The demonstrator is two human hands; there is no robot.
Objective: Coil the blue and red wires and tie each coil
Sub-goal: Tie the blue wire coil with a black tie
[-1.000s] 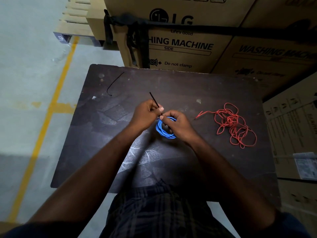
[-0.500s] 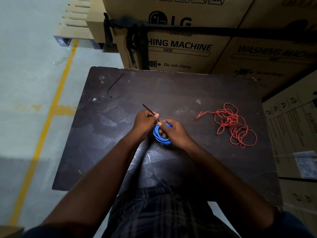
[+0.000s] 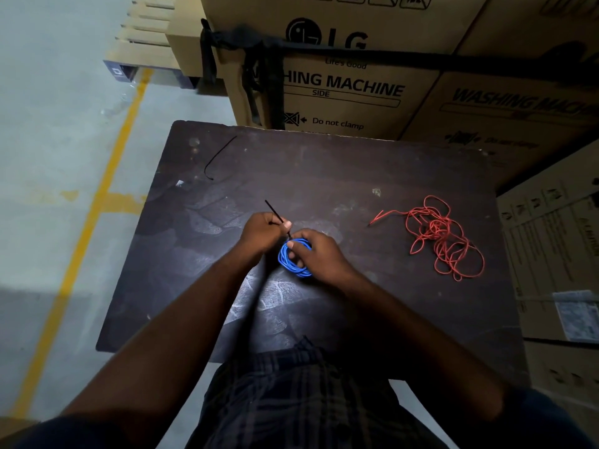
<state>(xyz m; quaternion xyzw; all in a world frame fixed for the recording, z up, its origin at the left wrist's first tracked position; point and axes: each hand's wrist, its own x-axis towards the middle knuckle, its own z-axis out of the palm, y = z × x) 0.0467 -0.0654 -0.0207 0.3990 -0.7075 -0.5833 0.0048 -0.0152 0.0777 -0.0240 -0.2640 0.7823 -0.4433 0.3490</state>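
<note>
The blue wire (image 3: 289, 260) is wound into a small coil at the middle of the dark table (image 3: 356, 176). My right hand (image 3: 319, 254) grips the coil, thumb through its ring. My left hand (image 3: 262, 233) pinches a thin black tie (image 3: 274, 211) whose free end sticks up and away to the left; its other end runs to the coil. The red wire (image 3: 444, 238) lies loose and tangled on the table to the right, untouched.
A second black tie (image 3: 217, 157) lies near the table's far left corner. Large washing-machine cartons (image 3: 343, 85) stand right behind the table and along its right side. The floor at left has a yellow line (image 3: 97, 202) and a pallet (image 3: 146, 43).
Both hands and the blue coil have shifted slightly left and toward me. The tie's free end has tilted further left as my left hand drew it.
</note>
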